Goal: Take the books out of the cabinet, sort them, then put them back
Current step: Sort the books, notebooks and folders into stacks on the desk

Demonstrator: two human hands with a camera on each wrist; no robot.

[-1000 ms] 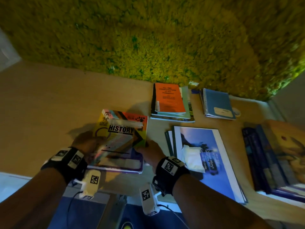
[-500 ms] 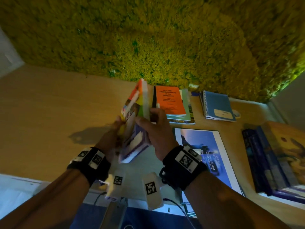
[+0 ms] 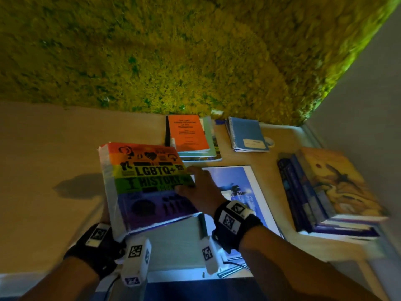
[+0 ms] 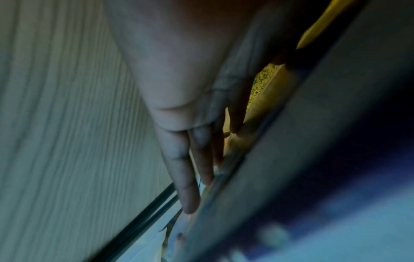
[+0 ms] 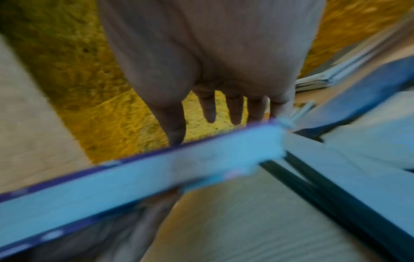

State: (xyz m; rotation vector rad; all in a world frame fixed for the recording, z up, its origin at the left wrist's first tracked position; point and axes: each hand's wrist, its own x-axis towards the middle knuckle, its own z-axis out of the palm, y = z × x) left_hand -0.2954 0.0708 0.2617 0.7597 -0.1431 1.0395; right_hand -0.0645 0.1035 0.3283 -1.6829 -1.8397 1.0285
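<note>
Right now both hands are on the rainbow book (image 3: 147, 187), cover up w/ "LGBTQ+ HISTORY" readable, held tilted just above the wooden surface (image 3: 54, 148), near its front edge. Left hand (image 3: 105, 211) is mostly hidden under the book's left side; left wrist view shows its fingers (image 4: 186, 186) straight, flat along the book's underside, so it's supporting, not clenching. Right hand (image 3: 200, 192) lies on the cover's right edge, thumb on top; right wrist view shows fingers (image 5: 210, 109) spread and extended past the book's blurred edge (image 5: 134, 177).

Other books on the surface: orange-topped stack (image 3: 191, 135) at the back by the green moss wall (image 3: 195, 51), blue spiral notebook (image 3: 247, 134) to its right, big blue-cover book (image 3: 238, 187) flat under the right wrist, and a stack of dark blue books (image 3: 325, 192) at far right.
</note>
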